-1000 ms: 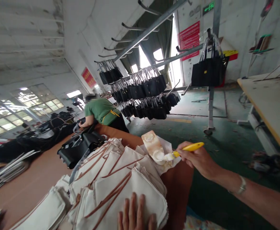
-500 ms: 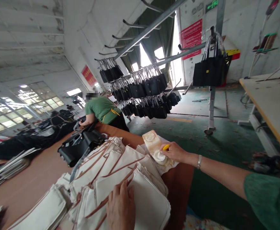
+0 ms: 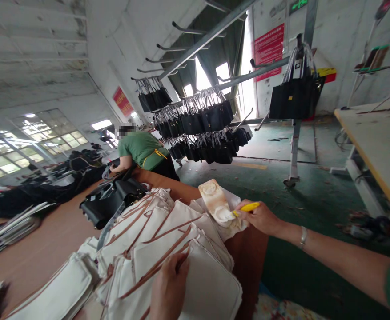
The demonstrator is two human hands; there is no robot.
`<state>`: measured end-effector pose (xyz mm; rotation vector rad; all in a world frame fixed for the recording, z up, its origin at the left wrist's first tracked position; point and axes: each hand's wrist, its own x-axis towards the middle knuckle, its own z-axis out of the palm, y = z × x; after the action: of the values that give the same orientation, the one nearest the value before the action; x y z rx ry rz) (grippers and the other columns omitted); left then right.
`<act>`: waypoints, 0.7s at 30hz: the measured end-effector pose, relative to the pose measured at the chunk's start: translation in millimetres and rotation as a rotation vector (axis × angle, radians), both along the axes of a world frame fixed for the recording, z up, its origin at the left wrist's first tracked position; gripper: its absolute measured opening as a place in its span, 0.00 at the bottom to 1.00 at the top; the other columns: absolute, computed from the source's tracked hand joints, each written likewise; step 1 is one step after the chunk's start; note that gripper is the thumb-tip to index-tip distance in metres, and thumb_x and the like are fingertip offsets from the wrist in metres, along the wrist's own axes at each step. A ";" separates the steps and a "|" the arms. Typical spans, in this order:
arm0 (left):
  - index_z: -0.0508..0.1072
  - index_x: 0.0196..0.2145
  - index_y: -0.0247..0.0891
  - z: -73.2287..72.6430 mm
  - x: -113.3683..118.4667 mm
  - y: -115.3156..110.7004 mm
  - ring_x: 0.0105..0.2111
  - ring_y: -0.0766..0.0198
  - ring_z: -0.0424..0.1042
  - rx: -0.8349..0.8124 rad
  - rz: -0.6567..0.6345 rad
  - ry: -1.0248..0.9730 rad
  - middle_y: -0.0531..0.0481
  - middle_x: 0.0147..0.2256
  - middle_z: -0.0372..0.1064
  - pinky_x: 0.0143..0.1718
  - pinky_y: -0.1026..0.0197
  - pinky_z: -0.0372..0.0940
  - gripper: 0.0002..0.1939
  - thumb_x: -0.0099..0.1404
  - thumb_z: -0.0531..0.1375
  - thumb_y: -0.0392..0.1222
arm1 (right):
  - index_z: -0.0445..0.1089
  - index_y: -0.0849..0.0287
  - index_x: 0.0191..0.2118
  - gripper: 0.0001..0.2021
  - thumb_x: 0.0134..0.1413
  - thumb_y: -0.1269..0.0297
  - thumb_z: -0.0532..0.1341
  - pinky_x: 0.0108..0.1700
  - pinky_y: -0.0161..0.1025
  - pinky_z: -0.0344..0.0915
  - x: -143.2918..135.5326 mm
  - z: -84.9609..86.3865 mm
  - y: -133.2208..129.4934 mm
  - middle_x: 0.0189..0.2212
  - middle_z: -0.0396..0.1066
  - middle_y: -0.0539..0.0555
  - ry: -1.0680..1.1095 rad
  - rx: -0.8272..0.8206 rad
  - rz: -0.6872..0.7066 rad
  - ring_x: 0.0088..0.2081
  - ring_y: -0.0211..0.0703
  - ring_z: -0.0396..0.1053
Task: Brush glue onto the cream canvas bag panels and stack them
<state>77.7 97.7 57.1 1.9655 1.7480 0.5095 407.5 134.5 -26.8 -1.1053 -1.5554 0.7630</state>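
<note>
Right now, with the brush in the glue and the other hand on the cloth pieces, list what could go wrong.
1. The glue tray sits at the table's edge; a push from the right hand might tip it off.
2. The yellow brush could drip glue on the white cloth pieces beside it.
3. The stack overhangs near the left hand and may slide.

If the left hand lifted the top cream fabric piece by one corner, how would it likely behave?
The top cream fabric piece would probably droop, since it looks like thin cloth. It seems light, as the left hand pins it with fingertips alone. It might drag neighbours along, since the stack of pieces overlaps loosely.
</note>
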 end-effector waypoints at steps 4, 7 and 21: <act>0.79 0.40 0.38 0.4 -2.3 -4.7 0.37 0.55 0.75 -0.077 -0.032 -0.214 0.49 0.34 0.77 0.39 0.60 0.65 0.21 0.63 0.56 0.56 | 0.67 0.61 0.38 0.17 0.62 0.50 0.54 0.19 0.35 0.63 -5.4 -19.0 8.7 0.21 0.67 0.51 0.202 -0.120 -0.197 0.18 0.42 0.66; 0.80 0.40 0.38 -1.4 -4.1 -15.0 0.35 0.56 0.75 -0.066 0.011 -0.362 0.50 0.31 0.77 0.36 0.61 0.66 0.23 0.59 0.60 0.59 | 0.66 0.60 0.35 0.15 0.58 0.51 0.60 0.16 0.32 0.58 0.8 -16.3 1.0 0.19 0.65 0.49 0.276 -0.149 -0.295 0.15 0.39 0.63; 0.81 0.35 0.41 0.1 36.1 -48.6 0.27 0.66 0.69 0.120 0.068 -0.402 0.54 0.26 0.66 0.29 0.67 0.62 0.18 0.59 0.62 0.58 | 0.67 0.60 0.32 0.07 0.59 0.63 0.60 0.22 0.32 0.54 -70.4 102.7 -69.9 0.17 0.61 0.45 0.347 0.014 0.084 0.19 0.34 0.58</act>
<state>113.8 49.1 57.2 1.7321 1.5600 0.9784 337.1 64.6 75.8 -0.8486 -1.3149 0.9446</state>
